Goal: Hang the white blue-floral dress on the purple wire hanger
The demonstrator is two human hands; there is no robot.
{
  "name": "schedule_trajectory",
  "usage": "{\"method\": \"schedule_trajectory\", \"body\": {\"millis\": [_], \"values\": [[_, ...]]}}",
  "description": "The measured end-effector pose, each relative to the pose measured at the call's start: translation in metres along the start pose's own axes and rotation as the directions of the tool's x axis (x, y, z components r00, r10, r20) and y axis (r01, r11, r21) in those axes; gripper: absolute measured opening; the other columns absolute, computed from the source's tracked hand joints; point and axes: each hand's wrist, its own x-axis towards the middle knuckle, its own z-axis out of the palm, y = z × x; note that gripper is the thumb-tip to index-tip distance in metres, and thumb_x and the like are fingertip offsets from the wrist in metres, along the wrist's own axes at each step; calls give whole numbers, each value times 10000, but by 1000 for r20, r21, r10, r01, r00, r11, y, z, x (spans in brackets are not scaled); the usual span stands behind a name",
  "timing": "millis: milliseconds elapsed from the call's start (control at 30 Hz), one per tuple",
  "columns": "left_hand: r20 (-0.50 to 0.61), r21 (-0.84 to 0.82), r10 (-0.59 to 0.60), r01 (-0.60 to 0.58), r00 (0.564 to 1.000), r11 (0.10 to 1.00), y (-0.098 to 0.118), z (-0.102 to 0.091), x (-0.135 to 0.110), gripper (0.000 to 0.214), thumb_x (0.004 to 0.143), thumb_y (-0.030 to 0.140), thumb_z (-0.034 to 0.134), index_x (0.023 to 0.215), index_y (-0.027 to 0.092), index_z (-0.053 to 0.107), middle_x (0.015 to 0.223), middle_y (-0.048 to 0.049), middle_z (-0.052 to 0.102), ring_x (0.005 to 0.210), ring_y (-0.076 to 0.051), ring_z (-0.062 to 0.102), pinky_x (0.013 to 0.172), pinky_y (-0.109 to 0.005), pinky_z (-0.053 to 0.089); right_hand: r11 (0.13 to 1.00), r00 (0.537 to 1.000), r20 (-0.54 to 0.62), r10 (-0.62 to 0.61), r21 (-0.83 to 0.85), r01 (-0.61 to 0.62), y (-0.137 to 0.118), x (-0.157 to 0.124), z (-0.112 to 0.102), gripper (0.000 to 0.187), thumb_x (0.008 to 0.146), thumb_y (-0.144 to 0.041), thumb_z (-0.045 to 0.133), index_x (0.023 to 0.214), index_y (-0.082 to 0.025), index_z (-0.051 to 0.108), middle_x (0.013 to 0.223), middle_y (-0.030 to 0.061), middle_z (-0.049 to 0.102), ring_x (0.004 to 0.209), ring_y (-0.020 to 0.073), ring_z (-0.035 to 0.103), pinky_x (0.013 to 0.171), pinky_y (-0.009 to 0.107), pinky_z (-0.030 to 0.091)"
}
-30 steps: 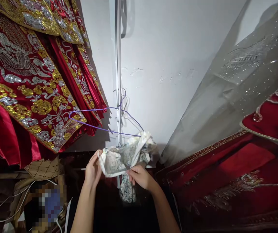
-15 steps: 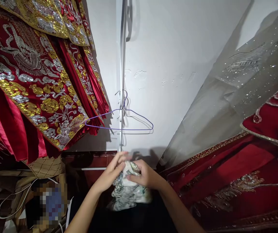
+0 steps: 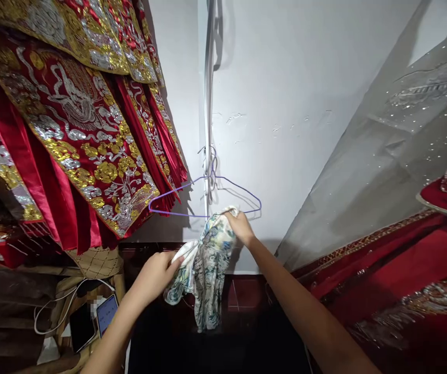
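A white garment with a green and blue floral print (image 3: 212,265) hangs bunched between my two hands; its exact kind I cannot make out. My left hand (image 3: 156,274) grips its pale edge on the lower left. Higher up, my right hand (image 3: 239,226) pinches the top edge, close in front of the hanger's lower bar. The purple wire hanger (image 3: 176,190) hangs by its hook on a white upright strip (image 3: 209,104) at the wall. The garment's upper part covers a piece of the hanger's bottom bar; whether they touch I cannot tell.
Red embroidered robes with gold and silver sequins (image 3: 102,130) hang on the left. A sheer sparkling white fabric (image 3: 364,150) and red beaded clothing (image 3: 395,270) fill the right side. At lower left, a phone (image 3: 107,313) and a white cable (image 3: 48,311) lie on a wooden seat.
My hands have moved apart. The right hand has lifted one side of the garment up to the hanger, and the bunched cloth has opened out and hangs down. The view has shifted slightly.
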Motion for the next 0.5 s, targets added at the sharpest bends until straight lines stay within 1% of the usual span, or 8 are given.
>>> {"method": "schedule_trajectory", "body": {"millis": [100,167,200,267,333,400,433,500], "values": [[98,223,-159,134,982,966,-26,-11,5,432,930,461,430,609,207,567,637,-78,643,637,-251,603,602,-298,351,995,998,-50,-35,-93,30,1,-14,-25,221,696,-370,642,588,-194,563,523,-23,480,601,164,467,574,263,367],[68,309,-173,144,983,940,-35,-22,17,337,916,392,438,689,209,606,714,-93,670,728,-281,637,665,-330,399,972,992,-61,-109,-214,94,-4,-20,-39,213,706,-327,621,560,-197,536,529,-27,461,606,152,446,585,259,351],[15,323,-129,117,992,939,-36,-30,24,281,907,352,439,751,209,622,782,-99,684,797,-290,645,714,-350,423,954,987,-60,-150,-270,128,-6,-22,-44,217,720,-318,604,557,-197,527,535,-26,461,607,148,440,589,259,348],[-131,303,35,6,991,953,-28,-49,42,230,899,303,425,829,201,619,926,-111,689,928,-290,634,827,-384,450,927,978,-56,-200,-333,171,-11,-22,-49,228,742,-324,586,564,-195,525,550,-20,480,610,148,446,592,259,355],[-266,252,211,-143,941,957,-12,-68,60,238,918,309,405,822,196,592,1047,-117,669,1028,-279,608,926,-395,445,935,979,-63,-192,-316,163,-12,-22,-48,238,738,-347,610,574,-190,539,566,-12,510,627,157,471,592,256,370],[-328,184,323,-276,888,944,7,-80,75,246,938,328,404,825,196,578,1141,-108,652,1087,-266,593,974,-388,439,954,986,-52,-156,-267,137,-13,-24,-44,243,721,-361,642,582,-182,555,575,-8,532,640,163,494,585,252,380],[-337,145,353,-323,873,935,14,-83,82,226,940,324,413,870,196,587,1175,-98,648,1100,-256,595,977,-379,443,965,990,-30,-138,-230,128,-14,-26,-41,235,720,-357,645,593,-176,568,587,-5,548,648,164,506,586,249,386],[-340,87,386,-380,858,921,24,-83,96,221,930,283,437,1057,199,596,1198,-86,655,1100,-239,609,958,-364,463,980,991,56,-121,-153,128,-16,-33,-36,187,732,-324,625,639,-162,614,623,2,588,662,165,529,591,245,400]]}}
